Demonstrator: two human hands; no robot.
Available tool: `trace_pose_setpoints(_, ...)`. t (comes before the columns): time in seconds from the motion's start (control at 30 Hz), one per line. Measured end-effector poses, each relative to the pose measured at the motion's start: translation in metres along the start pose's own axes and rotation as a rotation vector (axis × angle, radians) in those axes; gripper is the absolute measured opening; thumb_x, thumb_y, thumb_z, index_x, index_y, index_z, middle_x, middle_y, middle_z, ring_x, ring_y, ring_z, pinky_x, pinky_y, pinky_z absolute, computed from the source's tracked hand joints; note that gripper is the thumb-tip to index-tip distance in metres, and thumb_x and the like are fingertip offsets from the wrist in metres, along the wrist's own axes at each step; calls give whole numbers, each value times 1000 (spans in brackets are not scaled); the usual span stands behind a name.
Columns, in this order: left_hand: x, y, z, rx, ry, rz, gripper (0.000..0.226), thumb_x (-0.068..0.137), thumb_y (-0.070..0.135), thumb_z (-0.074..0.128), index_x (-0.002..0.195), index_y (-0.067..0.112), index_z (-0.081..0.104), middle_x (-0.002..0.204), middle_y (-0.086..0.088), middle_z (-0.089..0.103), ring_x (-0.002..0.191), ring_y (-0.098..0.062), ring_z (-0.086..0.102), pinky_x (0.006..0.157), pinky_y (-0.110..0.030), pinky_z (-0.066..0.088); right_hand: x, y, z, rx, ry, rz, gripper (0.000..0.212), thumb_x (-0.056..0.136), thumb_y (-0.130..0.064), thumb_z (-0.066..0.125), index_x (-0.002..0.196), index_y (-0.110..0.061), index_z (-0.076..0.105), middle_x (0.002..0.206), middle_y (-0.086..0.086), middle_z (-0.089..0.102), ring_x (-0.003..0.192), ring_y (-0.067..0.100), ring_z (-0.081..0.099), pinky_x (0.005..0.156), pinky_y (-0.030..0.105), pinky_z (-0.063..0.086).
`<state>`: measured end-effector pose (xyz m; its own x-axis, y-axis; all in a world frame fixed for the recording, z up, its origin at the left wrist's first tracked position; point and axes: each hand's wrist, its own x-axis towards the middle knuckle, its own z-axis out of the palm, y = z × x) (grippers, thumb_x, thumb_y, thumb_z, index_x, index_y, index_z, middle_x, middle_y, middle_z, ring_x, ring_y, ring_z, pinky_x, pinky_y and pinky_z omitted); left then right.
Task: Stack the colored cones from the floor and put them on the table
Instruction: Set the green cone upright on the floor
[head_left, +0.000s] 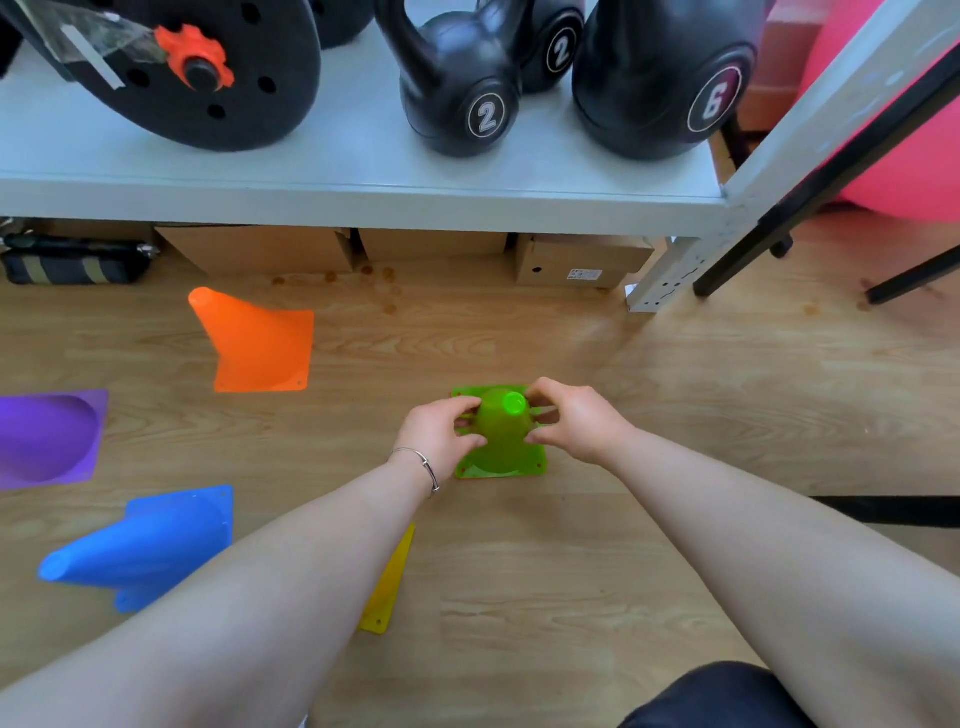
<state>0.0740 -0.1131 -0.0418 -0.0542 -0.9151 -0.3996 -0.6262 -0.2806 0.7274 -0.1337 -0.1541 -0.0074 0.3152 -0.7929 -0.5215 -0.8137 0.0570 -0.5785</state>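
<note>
your knee in dark cloth sits at the bottom right, and both bare forearms reach forward over the wood floor. under your left forearm a yellow cone is partly hidden, only a slice of its base showing. left of that, a blue cone lies on its side with its tip pointing toward the left edge.

further out, your left hand, with a thin bracelet at the wrist, and your right hand meet on the green cone. it stands upright on the floor on its square base. the fingers of both hands are curled round its upper body, one hand on each side, just below the tip.

at the far left a purple cone lies on its side, its open base facing you. beyond it an orange cone appears to stand on its base, well apart from the green one.

past the cones, cardboard boxes sit under the table. on it rest a weight plate and black kettlebells.
</note>
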Motion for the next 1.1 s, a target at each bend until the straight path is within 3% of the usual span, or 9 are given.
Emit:
trace_pose_setpoints(0.2, 1, 26, 30, 31, -61, 45, 57, 72, 16, 81, 125, 16, 62, 122, -4, 68, 106, -15, 66, 98, -31, 50, -25, 30, -16, 6, 25, 69, 52, 71, -19, 85, 116, -16, 60, 121, 5, 68, 105, 19, 68, 95, 36, 52)
trace_pose_setpoints(0.67, -2, 38, 35, 190, -33, 28, 59, 77, 25, 76, 131, 21, 54, 127, -2, 64, 112, -19, 62, 96, -35, 50, -18, 32, -13, -110, 43, 58, 57, 73, -29, 84, 120, -18, 55, 121, 9, 68, 107, 28, 65, 92, 41, 53)
trace_pose_setpoints(0.93, -13, 49, 26, 475, -31, -25, 68, 87, 40, 61, 145, 25, 28, 144, -4, 44, 126, -29, 48, 99, -40, 44, -19, 22, -28, -522, -27, 20, 59, 86, -37, 70, 135, -17, 45, 116, 13, 64, 107, 35, 60, 81, 39, 48)
trace_pose_setpoints(1.1, -26, 59, 7, 734, 84, 30, 75, 88, 49, 55, 148, 23, 19, 154, -6, 29, 140, -28, 28, 110, -43, 30, -36, 10, -47, -654, 167, 15, 47, 90, -39, 64, 126, -13, 46, 117, 9, 60, 110, 33, 56, 75, 40, 46)
